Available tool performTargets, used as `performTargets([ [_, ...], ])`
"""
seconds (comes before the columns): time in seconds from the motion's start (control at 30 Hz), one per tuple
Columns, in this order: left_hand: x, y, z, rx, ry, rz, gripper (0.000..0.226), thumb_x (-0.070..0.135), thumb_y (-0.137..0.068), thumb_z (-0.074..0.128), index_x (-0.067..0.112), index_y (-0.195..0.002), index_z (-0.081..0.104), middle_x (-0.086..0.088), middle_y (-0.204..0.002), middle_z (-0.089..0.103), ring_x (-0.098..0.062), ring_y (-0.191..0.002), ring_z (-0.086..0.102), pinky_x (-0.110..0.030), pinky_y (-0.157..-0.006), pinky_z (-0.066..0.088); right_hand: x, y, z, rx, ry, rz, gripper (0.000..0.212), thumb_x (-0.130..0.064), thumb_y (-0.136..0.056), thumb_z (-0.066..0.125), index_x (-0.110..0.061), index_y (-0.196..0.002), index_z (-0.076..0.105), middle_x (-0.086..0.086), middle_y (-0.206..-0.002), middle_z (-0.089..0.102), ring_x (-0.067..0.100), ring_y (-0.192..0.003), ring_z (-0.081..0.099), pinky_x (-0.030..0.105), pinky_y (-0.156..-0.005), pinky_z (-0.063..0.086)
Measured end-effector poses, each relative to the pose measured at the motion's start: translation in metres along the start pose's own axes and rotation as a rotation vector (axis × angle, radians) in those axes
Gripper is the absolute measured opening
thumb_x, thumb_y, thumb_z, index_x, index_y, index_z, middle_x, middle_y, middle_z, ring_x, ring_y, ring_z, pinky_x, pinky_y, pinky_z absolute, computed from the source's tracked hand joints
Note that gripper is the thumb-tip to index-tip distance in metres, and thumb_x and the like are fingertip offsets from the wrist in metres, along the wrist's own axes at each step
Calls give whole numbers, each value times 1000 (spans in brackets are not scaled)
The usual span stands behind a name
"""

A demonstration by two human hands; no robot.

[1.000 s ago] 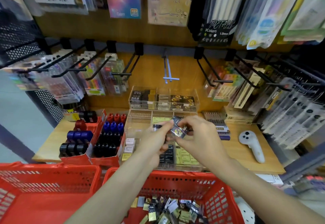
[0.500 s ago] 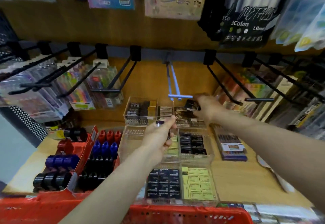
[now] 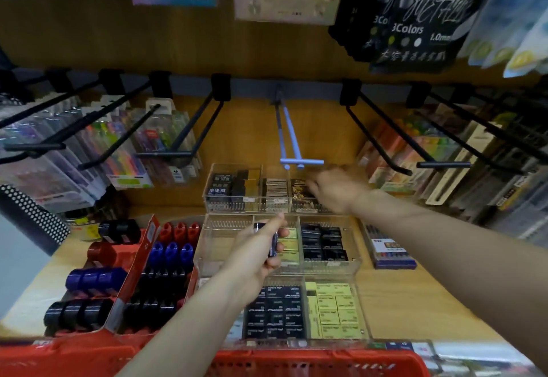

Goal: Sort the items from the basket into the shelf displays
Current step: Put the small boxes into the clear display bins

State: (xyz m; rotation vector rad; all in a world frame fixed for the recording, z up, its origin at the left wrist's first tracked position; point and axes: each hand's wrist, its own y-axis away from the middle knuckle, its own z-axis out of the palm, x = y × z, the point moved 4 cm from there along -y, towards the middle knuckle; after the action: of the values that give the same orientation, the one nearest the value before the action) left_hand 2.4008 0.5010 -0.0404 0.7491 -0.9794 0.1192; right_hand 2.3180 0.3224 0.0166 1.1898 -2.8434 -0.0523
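Mid-sort: the right hand (image 3: 335, 188) reaches into the back clear tray (image 3: 237, 199), grip unclear, while the left hand (image 3: 258, 253) pinches a dark packet (image 3: 272, 243) not yet placed.

We count 2 hands: the left hand (image 3: 261, 250) and the right hand (image 3: 335, 188). We see 3 clear acrylic trays (image 3: 329, 267) stepped back on the shelf, 1 red basket (image 3: 311, 362) at the bottom edge, 1 blue hook (image 3: 292, 139) and 1 boxed pen set (image 3: 391, 253).
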Motion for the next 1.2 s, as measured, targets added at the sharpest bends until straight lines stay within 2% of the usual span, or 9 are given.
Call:
performTargets([
  [0.13, -6, 7, -2, 7, -21, -4, 40, 34, -82, 77, 7, -111, 67, 2, -73, 69, -7, -54, 52, -18, -41, 35, -6, 14, 24, -178, -61, -94, 73, -68, -95, 4, -29, -151, 30, -2, -158, 31, 18, -149, 20, 55, -120, 0],
  [0.33, -13, 14, -2, -31, 89, -56, 28, 27, -94, 63, 6, -113, 66, -7, -80, 68, -15, -62, 53, -23, -49, 42, 8, 19, 26, -113, -11, -126, 75, -71, -93, 4, -31, -151, 28, -1, -157, 34, 19, -148, 23, 52, -121, 0],
  [0.6, -12, 22, 14, -197, 346, -106, 25, 5, -100, 46, 3, -125, 53, -22, -100, 74, -26, -79, 70, -35, -63, 59, 19, 17, 21, -169, -33, 110, 83, -77, -88, 1, -31, -156, 10, 2, -163, 19, 25, -151, 11, 59, -118, -4],
  [0.73, -9, 27, 14, -179, 442, -106, 22, 0, -99, 48, 2, -120, 56, -22, -105, 73, -29, -102, 71, -43, -73, 61, -1, 51, 0, 270, -271, -93, 38, -25, -104, 37, -19, -139, 48, 5, -139, 54, 22, -133, 44, 42, -117, 25],
  [0.8, -10, 28, 14, -122, 443, -84, 20, 0, -98, 50, 3, -116, 58, -18, -99, 75, -24, -98, 72, -42, -76, 61, -15, 86, -1, 380, -596, -114, 22, -22, -99, 52, -22, -117, 64, -4, -116, 64, 9, -105, 60, 31, -98, 48],
  [0.9, -12, 27, 21, -40, 434, -32, 19, 2, -99, 49, 5, -115, 60, -14, -88, 77, -26, -90, 72, -41, -76, 59, -34, 123, 19, 134, -1013, 59, 18, -36, -87, 71, -26, -102, 68, -10, -95, 69, 4, -79, 68, 29, -73, 60],
  [1.03, -16, 40, 41, -110, 327, -20, 18, 8, -101, 49, 9, -111, 64, -17, -101, 75, -36, -84, 72, -42, -59, 59, -44, 143, 34, -21, -1641, 298, 26, -21, -91, 69, -4, -110, 66, 12, -88, 75, 22, -74, 74, 31, -68, 62],
  [1.13, -17, 47, 47, -107, 289, -50, 24, 9, -101, 50, 5, -121, 62, -22, -117, 69, -35, -95, 68, -33, -56, 57, -40, 147, 32, -64, -1747, 364, 16, -14, -92, 66, -6, -105, 67, 14, -89, 75, 19, -75, 74, 26, -67, 60],
  [1.2, -15, 49, 45, -64, 322, -88, 22, 7, -100, 50, 3, -120, 60, -24, -118, 67, -32, -104, 65, -37, -77, 59, -24, 145, 29, -45, -1572, 373, 17, -15, -91, 67, -7, -107, 68, 8, -89, 75, 16, -76, 72, 25, -69, 60],
])
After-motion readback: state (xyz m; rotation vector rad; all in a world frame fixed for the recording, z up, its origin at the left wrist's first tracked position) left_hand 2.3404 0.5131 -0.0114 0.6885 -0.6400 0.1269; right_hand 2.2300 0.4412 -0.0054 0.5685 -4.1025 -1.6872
